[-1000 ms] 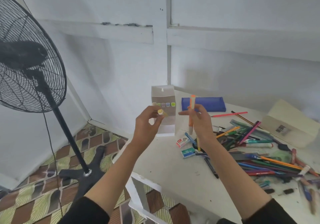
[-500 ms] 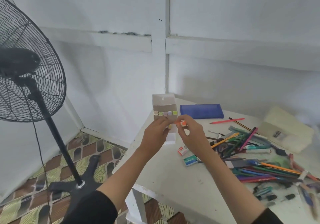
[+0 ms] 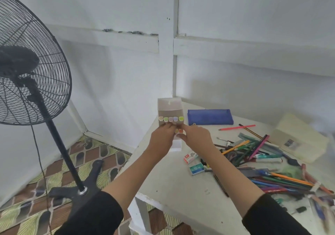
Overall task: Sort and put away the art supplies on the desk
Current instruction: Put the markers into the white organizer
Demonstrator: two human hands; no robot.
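**A:** At left, a standing fan beside the white surface. Where is the risk?

**B:** At the corner. The marker box stands upright at the surface's left corner, with only floor beyond it. The left hand, its grip apparently curled round a yellow marker, also touches the box front just under the row of caps. A hard push could tip the light box or slide it over the edge.

**A:** And the right hand?

**B:** The right hand pinches an orange marker near its end, tight against the yellow one. With both going in together, and the row above already spanning the box, they may jam. One could slip from the grip and drop to the floor.

**A:** Further right?

**B:** The blue pencil case lies behind, apart from the hands. The heap of pencils sprawls unsorted, and a careless forearm could scatter it. Most of the sorting looks undone.
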